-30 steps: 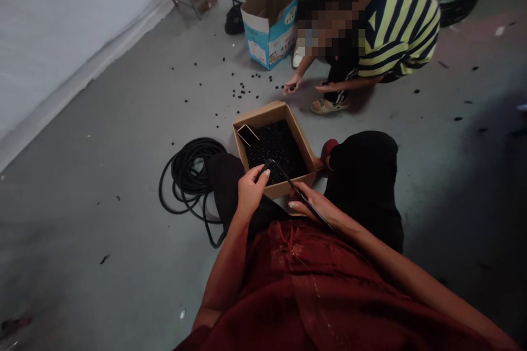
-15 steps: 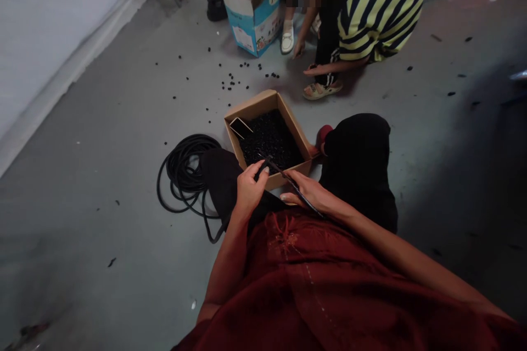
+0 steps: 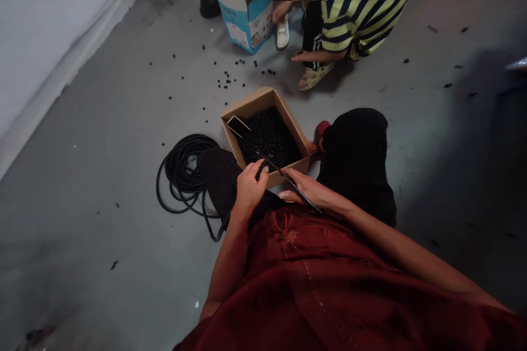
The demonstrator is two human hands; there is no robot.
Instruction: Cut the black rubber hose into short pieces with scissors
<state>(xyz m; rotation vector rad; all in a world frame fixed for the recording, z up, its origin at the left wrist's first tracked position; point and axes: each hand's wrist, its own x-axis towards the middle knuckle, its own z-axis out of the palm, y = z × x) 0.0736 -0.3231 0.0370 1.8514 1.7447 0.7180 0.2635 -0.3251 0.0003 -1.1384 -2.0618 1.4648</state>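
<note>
Black cable (image 3: 289, 181) pinched in left hand (image 3: 249, 189), lying against loosely curled right hand (image 3: 304, 189), over cardboard box (image 3: 247, 103).

We look forward and steeply down from the person's head (our only view), close above the cardboard box (image 3: 247, 107)

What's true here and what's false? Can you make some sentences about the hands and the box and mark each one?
1. The left hand and right hand both touch a thin black strip. True.
2. The cardboard box holds small black pieces. True.
3. The black cable coil lies inside the box. False: it lies on the floor beside the box.
4. The person in the striped shirt sits on a chair. False: that person crouches on the floor.
</note>
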